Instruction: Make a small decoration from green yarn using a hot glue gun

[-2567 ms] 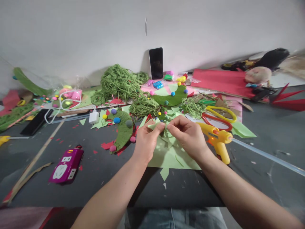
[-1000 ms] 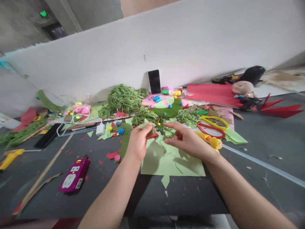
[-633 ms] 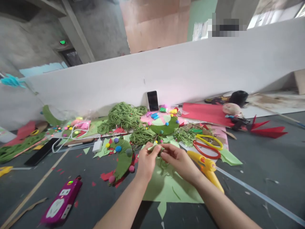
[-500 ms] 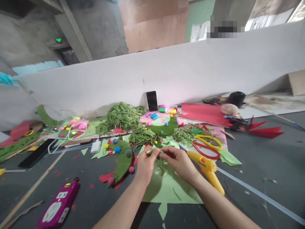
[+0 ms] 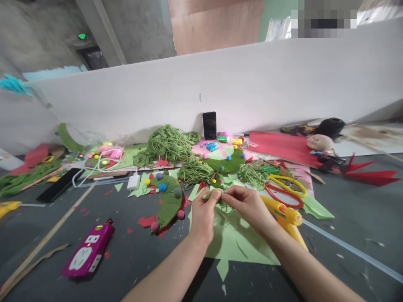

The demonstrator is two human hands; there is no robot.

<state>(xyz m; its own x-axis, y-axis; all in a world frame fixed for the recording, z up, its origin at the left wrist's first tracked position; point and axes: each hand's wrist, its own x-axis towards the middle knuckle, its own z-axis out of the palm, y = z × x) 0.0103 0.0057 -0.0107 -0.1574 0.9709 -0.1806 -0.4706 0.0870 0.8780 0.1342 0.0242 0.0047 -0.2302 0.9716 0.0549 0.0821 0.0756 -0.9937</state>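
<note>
Close together over a sheet of light green paper (image 5: 231, 245), my two hands are both closed in a pinch. My left hand (image 5: 204, 212) grips a small light green piece (image 5: 207, 195), largely covered by its fingers. With thumb and forefinger, my right hand (image 5: 244, 203) pinches green yarn (image 5: 226, 207), whose thin loops hang below the fingertips. Left of them lies a yarn-wrapped green crescent (image 5: 170, 205) with coloured pompoms. Beside my right wrist is a yellow glue gun (image 5: 291, 216) with a long clear glue stick.
A heap of green yarn (image 5: 168, 144) sits behind, near an upright phone (image 5: 209, 126). Red and yellow scissors handles (image 5: 285, 197) lie to the right. A purple power bank (image 5: 90, 247) is at front left. Red card (image 5: 280, 147) lies by the white partition (image 5: 141, 96).
The camera view has shifted, so everything appears farther right and slightly higher. Both hands keep their pinch close together; the right fingertips have drawn slightly away from the left thumb.
</note>
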